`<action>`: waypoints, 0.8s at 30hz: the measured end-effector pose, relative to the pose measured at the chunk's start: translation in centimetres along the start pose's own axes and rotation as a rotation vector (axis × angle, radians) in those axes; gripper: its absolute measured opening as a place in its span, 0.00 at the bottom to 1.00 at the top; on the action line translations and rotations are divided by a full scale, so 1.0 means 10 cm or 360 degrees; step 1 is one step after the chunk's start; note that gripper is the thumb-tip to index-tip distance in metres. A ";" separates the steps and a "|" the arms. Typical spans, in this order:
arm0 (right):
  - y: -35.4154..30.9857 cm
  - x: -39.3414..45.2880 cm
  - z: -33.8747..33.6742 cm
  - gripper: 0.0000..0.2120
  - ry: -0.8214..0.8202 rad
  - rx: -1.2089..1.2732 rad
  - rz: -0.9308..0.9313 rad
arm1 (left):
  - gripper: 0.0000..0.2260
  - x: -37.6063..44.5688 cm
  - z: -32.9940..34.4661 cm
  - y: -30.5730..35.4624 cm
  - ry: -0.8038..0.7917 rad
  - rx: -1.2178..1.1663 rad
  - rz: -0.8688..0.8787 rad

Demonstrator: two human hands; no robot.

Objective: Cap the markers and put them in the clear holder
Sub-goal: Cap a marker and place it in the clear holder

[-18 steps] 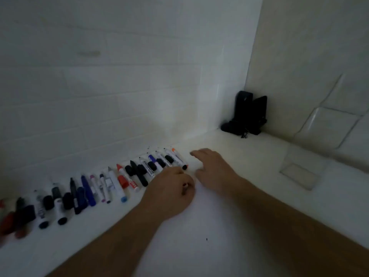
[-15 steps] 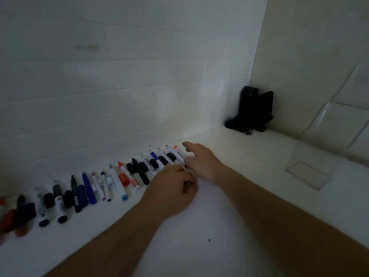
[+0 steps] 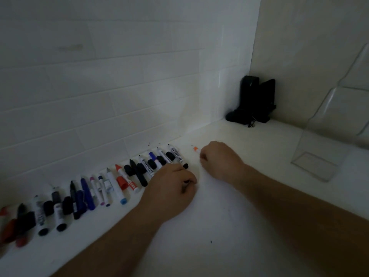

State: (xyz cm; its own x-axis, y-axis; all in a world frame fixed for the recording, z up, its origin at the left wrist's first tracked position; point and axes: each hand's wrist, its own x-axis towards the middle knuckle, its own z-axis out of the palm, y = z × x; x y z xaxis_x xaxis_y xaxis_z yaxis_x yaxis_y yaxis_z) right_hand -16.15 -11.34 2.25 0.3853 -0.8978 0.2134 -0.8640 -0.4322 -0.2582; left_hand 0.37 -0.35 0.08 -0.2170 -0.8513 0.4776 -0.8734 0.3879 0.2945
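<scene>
Saw right hand [image 3: 219,160] fisted round orange-tipped marker [image 3: 195,149]; left hand [image 3: 171,188] curled over something dark, unidentifiable. Smooth cylindrical markers [image 3: 111,184] rowed at 9 o'clock; glossy clear holder [image 3: 319,162] at 3.

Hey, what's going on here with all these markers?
A person is working through a row of uncapped markers and loose caps along the wall. The right hand is closed around an orange-tipped marker at the row's right end; the left hand is curled beside it, contents hidden. The clear holder looks empty.
</scene>
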 end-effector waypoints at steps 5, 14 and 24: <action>0.29 -0.48 -0.01 0.07 0.0298 0.0529 0.0216 | 0.10 0.03 -0.01 0.04 0.0050 0.0136 0.0029; 0.34 -0.50 -0.02 0.13 0.0317 0.1046 0.0307 | 0.13 1.16 -0.26 -0.22 -0.0503 0.0566 -0.0559; 0.42 -0.47 -0.01 0.17 0.0359 0.1195 0.0371 | 0.12 1.57 -0.05 -0.36 -0.0910 0.1107 -0.0518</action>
State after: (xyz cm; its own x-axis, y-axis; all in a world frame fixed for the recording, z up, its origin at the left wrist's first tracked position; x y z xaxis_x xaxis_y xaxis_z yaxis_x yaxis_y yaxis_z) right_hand -21.64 -8.93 0.24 0.0790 -0.9676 0.2400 -0.4355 -0.2501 -0.8648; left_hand 0.30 -14.93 6.89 0.0627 -0.9955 -0.0716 -0.9519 -0.0380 -0.3040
